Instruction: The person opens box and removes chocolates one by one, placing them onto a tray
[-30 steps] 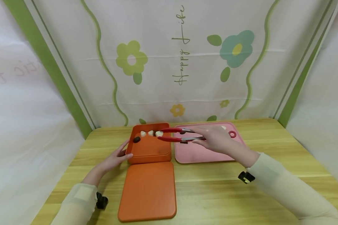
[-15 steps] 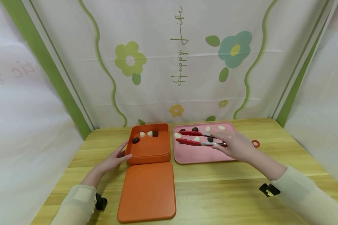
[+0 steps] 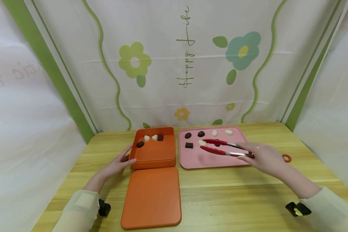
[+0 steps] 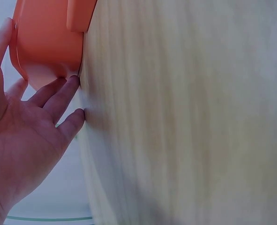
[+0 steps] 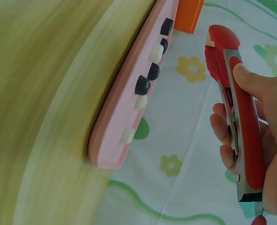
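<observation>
My right hand point(image 3: 262, 158) grips red-tipped tongs point(image 3: 227, 153) over the pink tray point(image 3: 220, 162). Between the tong tips, in the right wrist view, shows a small whitish piece point(image 5: 210, 41); in the head view, a white chocolate point(image 3: 202, 142) on the tray overlaps that spot. Dark and white chocolates lie about the tray, among them a dark square one point(image 3: 189, 145). My left hand point(image 3: 119, 164) touches the left side of the orange box point(image 3: 153, 164), thumb at its front corner, fingers extended along the outside wall. Inside the box sit a dark oval chocolate point(image 3: 140, 144), two white ones and a dark square.
A flat orange lid point(image 3: 151, 198) lies on the wooden table point(image 3: 220, 199) in front of the box. Behind box and tray hangs a flowered white cloth point(image 3: 162, 93). Cloth walls rise at both sides.
The tongs, with a white chocolate in their tips, have moved from over the orange box rightward to over the pink tray. My left hand has stayed against the box.
</observation>
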The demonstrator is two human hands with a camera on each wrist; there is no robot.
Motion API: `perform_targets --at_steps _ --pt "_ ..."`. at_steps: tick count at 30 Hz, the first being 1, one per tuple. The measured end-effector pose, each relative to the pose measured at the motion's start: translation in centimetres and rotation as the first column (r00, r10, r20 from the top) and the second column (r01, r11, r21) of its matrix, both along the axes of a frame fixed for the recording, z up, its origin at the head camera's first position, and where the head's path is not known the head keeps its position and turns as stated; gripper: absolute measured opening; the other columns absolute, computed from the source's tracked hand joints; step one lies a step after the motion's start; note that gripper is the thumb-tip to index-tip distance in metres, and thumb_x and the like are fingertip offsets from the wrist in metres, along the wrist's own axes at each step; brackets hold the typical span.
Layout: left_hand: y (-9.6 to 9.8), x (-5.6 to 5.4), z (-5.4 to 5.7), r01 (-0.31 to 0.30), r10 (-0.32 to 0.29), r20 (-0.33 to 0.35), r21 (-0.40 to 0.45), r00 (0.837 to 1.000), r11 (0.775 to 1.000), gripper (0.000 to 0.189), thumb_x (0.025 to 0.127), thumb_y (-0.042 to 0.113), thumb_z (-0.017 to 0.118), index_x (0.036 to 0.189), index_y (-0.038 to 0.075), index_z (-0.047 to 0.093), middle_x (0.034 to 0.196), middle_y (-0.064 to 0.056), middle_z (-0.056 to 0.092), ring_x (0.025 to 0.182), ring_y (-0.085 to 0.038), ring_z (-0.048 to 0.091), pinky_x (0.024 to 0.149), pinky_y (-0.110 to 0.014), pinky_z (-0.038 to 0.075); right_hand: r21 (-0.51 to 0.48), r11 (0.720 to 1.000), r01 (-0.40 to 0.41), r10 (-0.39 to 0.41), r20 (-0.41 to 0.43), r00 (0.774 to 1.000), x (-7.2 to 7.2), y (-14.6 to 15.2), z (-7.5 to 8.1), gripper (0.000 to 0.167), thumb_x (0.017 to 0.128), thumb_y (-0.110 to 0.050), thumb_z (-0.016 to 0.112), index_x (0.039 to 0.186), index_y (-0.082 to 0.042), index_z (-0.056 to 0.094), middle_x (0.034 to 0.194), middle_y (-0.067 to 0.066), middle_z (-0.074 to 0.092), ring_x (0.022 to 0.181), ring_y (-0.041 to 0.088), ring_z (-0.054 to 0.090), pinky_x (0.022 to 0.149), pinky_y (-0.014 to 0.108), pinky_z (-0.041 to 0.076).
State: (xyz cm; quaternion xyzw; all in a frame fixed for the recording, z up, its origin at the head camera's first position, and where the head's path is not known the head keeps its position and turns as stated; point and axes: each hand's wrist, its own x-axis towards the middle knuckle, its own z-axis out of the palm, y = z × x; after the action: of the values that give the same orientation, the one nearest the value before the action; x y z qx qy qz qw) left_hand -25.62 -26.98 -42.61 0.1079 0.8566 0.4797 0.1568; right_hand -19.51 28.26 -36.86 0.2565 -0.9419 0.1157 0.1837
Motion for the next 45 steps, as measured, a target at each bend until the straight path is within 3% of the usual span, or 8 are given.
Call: perform_targets --at_steps 9,15,24,33,45 --pt "0.0 -0.1 -0.2 0.003 -0.003 0.004 0.005 1.000 1.000 0.079 0.098 0.036 0.058 0.158 0.029 0.007 0.156 -0.026 0.017 0.142 -0.042 0.018 0.109 -0.064 0.016 0.014 0.996 0.084 -0.084 0.061 0.995 0.3 2.5 0.0 0.055 0.083 -0.032 0.077 0.129 -0.006 0.064 0.064 -0.012 0.050 0.051 0.006 0.037 0.045 0.026 0.028" --pt "-0.1 -0.2 -0.4 -0.003 0.003 0.000 0.010 1.000 1.000 0.079 0.098 0.036 0.058 0.158 0.029 0.008 0.155 -0.027 0.020 0.142 -0.042 0.020 0.109 -0.063 0.017 0.027 0.992 0.125 -0.127 0.072 0.989 0.2 3.9 -0.2 0.052 0.083 -0.027 0.078 0.128 -0.006 0.065 0.068 -0.007 0.056 0.053 0.008 0.040 0.047 0.028 0.031" --pt "-0.2 -0.2 -0.4 -0.012 0.012 0.002 0.007 1.000 1.000 0.080 0.097 0.039 0.059 0.158 0.029 0.008 0.155 -0.027 0.021 0.142 -0.041 0.021 0.109 -0.063 0.017 0.020 0.988 0.153 -0.154 0.059 0.986 0.2 5.7 -0.6 0.054 0.083 -0.034 0.077 0.126 -0.005 0.065 0.059 -0.011 0.042 0.049 0.008 0.034 0.045 0.027 0.026" --pt "-0.2 -0.3 -0.3 -0.004 0.004 -0.009 0.005 1.000 1.000 0.080 0.098 0.039 0.058 0.158 0.029 0.007 0.155 -0.027 0.019 0.142 -0.041 0.019 0.109 -0.063 0.017 0.019 0.985 0.170 -0.170 0.000 0.985 -0.1 7.8 -1.3 0.052 0.081 -0.035 0.079 0.121 -0.004 0.068 0.056 -0.013 0.042 0.047 0.007 0.034 0.043 0.027 0.025" --pt "-0.2 -0.3 -0.4 0.008 -0.008 -0.004 -0.001 1.000 1.000 0.080 0.098 0.040 0.058 0.158 0.030 0.006 0.156 -0.026 0.017 0.142 -0.042 0.018 0.108 -0.064 0.018 0.068 0.978 0.197 -0.202 0.071 0.977 -0.9 9.4 -2.3 0.053 0.081 -0.031 0.078 0.123 0.000 0.065 0.056 -0.011 0.043 0.049 0.011 0.037 0.044 0.029 0.026"
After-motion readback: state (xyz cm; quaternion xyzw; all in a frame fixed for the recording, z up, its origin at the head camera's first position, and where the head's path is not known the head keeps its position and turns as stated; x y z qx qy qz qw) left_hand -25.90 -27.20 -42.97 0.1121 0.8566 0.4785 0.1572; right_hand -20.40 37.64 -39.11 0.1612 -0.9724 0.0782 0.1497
